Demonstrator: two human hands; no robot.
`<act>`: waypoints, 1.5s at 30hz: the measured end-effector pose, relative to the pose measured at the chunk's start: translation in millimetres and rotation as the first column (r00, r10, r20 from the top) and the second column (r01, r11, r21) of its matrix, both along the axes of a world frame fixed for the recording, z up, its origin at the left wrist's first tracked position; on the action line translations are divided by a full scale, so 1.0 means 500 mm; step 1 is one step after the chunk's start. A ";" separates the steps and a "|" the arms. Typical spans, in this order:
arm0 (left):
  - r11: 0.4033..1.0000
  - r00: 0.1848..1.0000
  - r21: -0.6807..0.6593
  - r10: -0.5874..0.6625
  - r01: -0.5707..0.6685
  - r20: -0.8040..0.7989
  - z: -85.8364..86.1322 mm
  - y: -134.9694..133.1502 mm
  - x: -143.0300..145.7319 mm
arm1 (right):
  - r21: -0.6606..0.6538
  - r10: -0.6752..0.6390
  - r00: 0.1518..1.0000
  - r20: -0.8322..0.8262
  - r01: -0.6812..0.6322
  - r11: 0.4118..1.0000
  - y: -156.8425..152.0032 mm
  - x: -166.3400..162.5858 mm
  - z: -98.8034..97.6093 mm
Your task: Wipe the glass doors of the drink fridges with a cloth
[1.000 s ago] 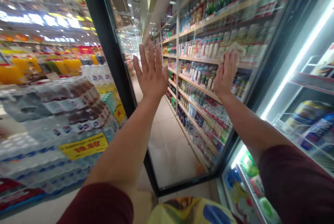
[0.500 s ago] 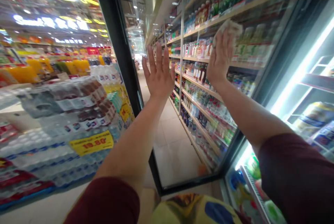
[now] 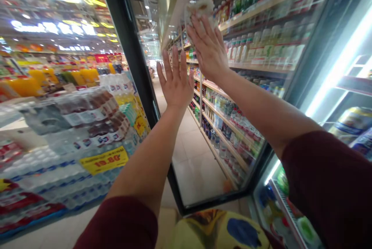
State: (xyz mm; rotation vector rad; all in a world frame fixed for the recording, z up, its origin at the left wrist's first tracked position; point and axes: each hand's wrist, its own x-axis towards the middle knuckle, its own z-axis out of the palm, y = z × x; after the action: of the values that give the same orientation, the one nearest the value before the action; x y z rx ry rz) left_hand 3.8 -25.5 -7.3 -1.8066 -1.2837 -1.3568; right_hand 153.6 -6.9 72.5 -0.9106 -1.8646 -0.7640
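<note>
A glass cooler door (image 3: 200,179) with a dark frame stands swung out in front of me. My left hand (image 3: 176,82) lies flat against the pane left of its middle, fingers spread, holding nothing. Higher and to the right, my right hand (image 3: 209,49) presses a pale, crumpled cloth (image 3: 200,6) to the glass. The cloth sticks out past the fingertips, with a brownish patch on it; the rest is hidden under the palm.
Through the glass appear shelves (image 3: 255,67) of bottled drinks along an aisle. Left of the door are stacked bottle packs (image 3: 93,117) with a yellow price sign (image 3: 104,160). On the right is the lit cooler interior (image 3: 343,98) with cans and wire shelves.
My right hand has slid the cloth left and upward across the glass, closer to my left hand. The left hand has stayed in nearly the same spot.
</note>
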 end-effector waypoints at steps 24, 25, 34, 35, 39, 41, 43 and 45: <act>1.000 0.999 0.021 0.013 -0.013 -0.032 -0.004 0.023 -0.007 | 0.155 0.007 0.984 0.176 -0.035 0.987 0.033 0.051 0.085; 1.000 0.999 0.022 0.016 -0.015 -0.031 -0.004 0.025 -0.007 | 0.173 -0.011 0.991 0.131 -0.012 0.985 0.035 0.069 0.085; 0.999 0.999 0.032 -0.039 0.038 0.010 -0.003 0.016 -0.006 | 0.143 -0.138 0.985 -0.108 0.152 0.978 0.058 0.232 0.037; 0.999 0.999 0.031 -0.041 0.041 0.012 -0.003 0.014 -0.006 | 0.139 -0.148 0.978 -0.145 0.168 0.976 0.064 0.252 0.028; 0.999 0.999 -0.002 -0.043 0.043 0.022 -0.001 0.016 -0.004 | 0.161 -0.167 0.932 -0.321 0.227 0.960 0.093 0.332 -0.018; 0.999 0.999 -0.024 -0.037 0.038 0.028 0.001 0.021 -0.003 | 0.141 -0.201 0.891 -0.408 0.279 0.950 0.104 0.368 -0.053; 0.999 0.999 -0.037 -0.020 0.021 0.038 0.002 0.023 0.000 | 0.089 -0.254 0.834 -0.490 0.338 0.937 0.109 0.398 -0.101; 0.999 0.999 -0.047 -0.001 0.003 0.043 0.004 0.020 0.003 | 0.034 -0.301 0.778 -0.552 0.382 0.924 0.107 0.425 -0.161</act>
State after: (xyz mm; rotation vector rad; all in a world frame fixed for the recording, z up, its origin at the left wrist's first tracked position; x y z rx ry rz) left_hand 5.4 -15.5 -5.2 -1.8195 -1.3478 -1.3843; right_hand 365.9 46.7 -7.9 -1.2426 -1.1434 -0.7484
